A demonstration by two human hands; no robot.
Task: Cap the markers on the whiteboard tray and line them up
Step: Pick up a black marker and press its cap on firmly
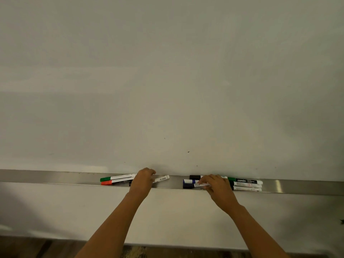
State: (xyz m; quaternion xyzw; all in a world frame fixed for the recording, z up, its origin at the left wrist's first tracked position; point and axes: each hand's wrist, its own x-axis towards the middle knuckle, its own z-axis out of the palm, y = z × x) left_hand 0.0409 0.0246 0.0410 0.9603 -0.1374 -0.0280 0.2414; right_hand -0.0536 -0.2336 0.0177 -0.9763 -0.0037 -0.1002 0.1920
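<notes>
Spanning the view at 6 o'clock: one long brushed-metal whiteboard tray point(55, 176), fixed under a plain white whiteboard point(167, 81). All markers lie lengthwise in it, in two clusters with a bare gap between.

Entry 1. Left hand point(143, 180): fingers curled over a white-barrelled marker point(162, 178), whose printed end pokes out at the hand's 3 o'clock. The hand hides whether it is capped.

Entry 2. At the left hand's 9 o'clock: a green-capped white marker point(119, 177) and, touching it on the lip side, a red-capped white marker point(114, 182).

Entry 3. Right hand point(216, 186): fingertips pinching the barrel of a dark-blue-capped marker point(188, 186) at the tray's front edge. At its 12 o'clock lie a second blue-capped marker point(189, 181) and a black-capped marker point(194, 177).

Entry 4. At the right hand's 3 o'clock: a green-capped marker with a black label point(245, 181) and two dark-capped white markers point(246, 186), side by side.

Hazards, as judged:
- The tray is shallow and the barrels are round. A sideways nudge from either wrist could roll a front marker over the lip.
- With both hands working at once, attention is split. A cap pressed only partway could pass unnoticed.
- Sliding the pinched marker toward 3 o'clock may push the neat right-hand trio askew.
</notes>
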